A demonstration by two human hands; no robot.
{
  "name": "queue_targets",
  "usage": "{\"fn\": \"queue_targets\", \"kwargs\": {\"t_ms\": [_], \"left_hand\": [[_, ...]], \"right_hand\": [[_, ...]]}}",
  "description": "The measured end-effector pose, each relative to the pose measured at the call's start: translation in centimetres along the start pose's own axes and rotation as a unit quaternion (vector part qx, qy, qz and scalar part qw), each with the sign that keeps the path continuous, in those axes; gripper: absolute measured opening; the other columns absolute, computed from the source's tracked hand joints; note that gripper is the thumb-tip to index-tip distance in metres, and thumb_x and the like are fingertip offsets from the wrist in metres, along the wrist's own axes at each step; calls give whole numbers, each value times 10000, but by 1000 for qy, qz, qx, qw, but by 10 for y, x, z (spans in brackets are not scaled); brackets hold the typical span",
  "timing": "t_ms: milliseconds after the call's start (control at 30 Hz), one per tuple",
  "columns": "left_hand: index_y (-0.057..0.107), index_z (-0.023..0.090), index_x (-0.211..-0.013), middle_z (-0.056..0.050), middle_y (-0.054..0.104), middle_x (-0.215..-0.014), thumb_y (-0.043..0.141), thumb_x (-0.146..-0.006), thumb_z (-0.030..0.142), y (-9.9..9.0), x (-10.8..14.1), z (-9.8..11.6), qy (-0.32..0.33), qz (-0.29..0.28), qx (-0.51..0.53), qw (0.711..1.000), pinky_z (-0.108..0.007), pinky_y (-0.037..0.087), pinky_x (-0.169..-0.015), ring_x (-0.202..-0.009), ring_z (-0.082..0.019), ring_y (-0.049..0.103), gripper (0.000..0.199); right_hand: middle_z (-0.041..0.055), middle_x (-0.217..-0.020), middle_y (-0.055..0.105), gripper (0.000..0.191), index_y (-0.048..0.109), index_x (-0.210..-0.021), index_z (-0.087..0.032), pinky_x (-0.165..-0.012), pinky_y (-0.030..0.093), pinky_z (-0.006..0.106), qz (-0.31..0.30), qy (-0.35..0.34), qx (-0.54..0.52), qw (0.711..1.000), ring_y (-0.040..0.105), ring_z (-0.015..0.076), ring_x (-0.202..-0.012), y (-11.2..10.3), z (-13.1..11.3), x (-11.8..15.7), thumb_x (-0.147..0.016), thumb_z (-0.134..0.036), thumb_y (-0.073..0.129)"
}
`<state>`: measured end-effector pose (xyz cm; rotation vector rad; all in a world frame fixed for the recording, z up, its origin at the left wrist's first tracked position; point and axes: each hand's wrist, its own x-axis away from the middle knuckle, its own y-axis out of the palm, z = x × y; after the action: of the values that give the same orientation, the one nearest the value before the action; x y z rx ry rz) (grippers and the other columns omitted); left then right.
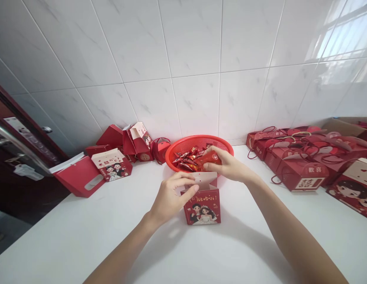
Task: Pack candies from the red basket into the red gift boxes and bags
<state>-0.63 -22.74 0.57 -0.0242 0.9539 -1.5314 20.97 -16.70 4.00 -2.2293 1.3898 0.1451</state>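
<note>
An upright red paper gift box with a cartoon bride and groom on its front stands in the middle of the white table, its top flaps up. My left hand grips its upper left edge, thumb at the front and fingers at the rim. Just behind the box, my right hand pinches a shiny red packet over the front of a red plastic basket. Wrapped candies lie inside that basket. The packet's lower end is partly hidden behind the box flap.
Several red boxes with cord handles crowd the right side. At the left are a cream-topped box, a red folded box and more boxes. A tiled wall rises behind the table.
</note>
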Motion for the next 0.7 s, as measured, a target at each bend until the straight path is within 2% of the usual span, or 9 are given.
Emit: {"fn": "queue_targets", "kwargs": {"t_ms": [100, 167, 233, 300, 367, 433, 567, 700], "left_hand": [[747, 222, -1083, -63, 725, -1076, 696, -849, 305, 2, 1, -2, 9, 1, -10, 1000, -340, 587, -861, -950, -210, 703, 253], [712, 219, -1163, -75, 698, -1155, 706, -836, 297, 2, 1, -2, 22, -6, -22, 1000, -369, 565, -932, -1042, -229, 680, 336], [690, 218, -1193, -82, 680, -1190, 719, -825, 305, 1, 1, -1, 28, -17, -28, 999, -388, 554, -954, -1092, -250, 661, 379], [668, 228, -1217, -79, 678, -1197, 723, -825, 312, 0, 0, -1, 25, -33, -20, 999, -398, 558, -943, -1097, -262, 656, 404], [619, 249, -1287, -72, 667, -1237, 724, -830, 319, 0, -1, -1, 17, -46, -1, 999, -410, 544, -972, -1144, -270, 638, 474], [549, 266, -1370, -71, 629, -1325, 734, -824, 337, -1, -1, -3, 1, -51, 13, 999, -427, 511, -1033, -1232, -281, 594, 580], [484, 254, -1432, -99, 548, -1446, 755, -803, 388, -2, 1, -9, -35, -54, 16, 998, -456, 459, -1097, -1332, -312, 519, 698], [474, 262, -1431, -93, 557, -1432, 744, -810, 381, -2, 2, -12, -37, -58, 31, 997, -445, 470, -1083, -1293, -295, 547, 687]], "right_hand": [[9, -943, 651, 180, 560, -1035, -236, -821, 524, 348, 66, -24, -63, 996, 614, 182, -889, 3, -10, 5, -872, -311, 560], [3, -918, 637, 169, 549, -1045, -239, -797, 524, 337, 84, -43, -94, 991, 604, 172, -866, 6, -17, 8, -885, -284, 516], [4, -912, 628, 143, 553, -1017, -236, -760, 518, 321, 57, -64, -100, 991, 598, 168, -846, 8, -23, 11, -879, -253, 526], [11, -921, 629, 102, 570, -962, -222, -726, 503, 302, -10, -83, -77, 994, 597, 164, -827, 10, -27, 11, -860, -215, 564], [19, -920, 639, 73, 593, -917, -201, -710, 481, 290, -77, -100, -31, 991, 596, 161, -812, 12, -27, 10, -851, -175, 578], [23, -900, 653, 86, 610, -906, -186, -704, 455, 284, -104, -108, 35, 988, 590, 159, -801, 13, -24, 8, -856, -136, 561], [16, -854, 662, 154, 607, -917, -182, -642, 378, 261, -89, -80, 208, 971, 560, 147, -737, 17, -21, 9, -866, -64, 523], [22, -810, 657, 254, 557, -1091, -167, -559, 284, 252, -85, -14, 354, 931, 542, 146, -651, 28, -30, 16, -878, -43, 494]]}}
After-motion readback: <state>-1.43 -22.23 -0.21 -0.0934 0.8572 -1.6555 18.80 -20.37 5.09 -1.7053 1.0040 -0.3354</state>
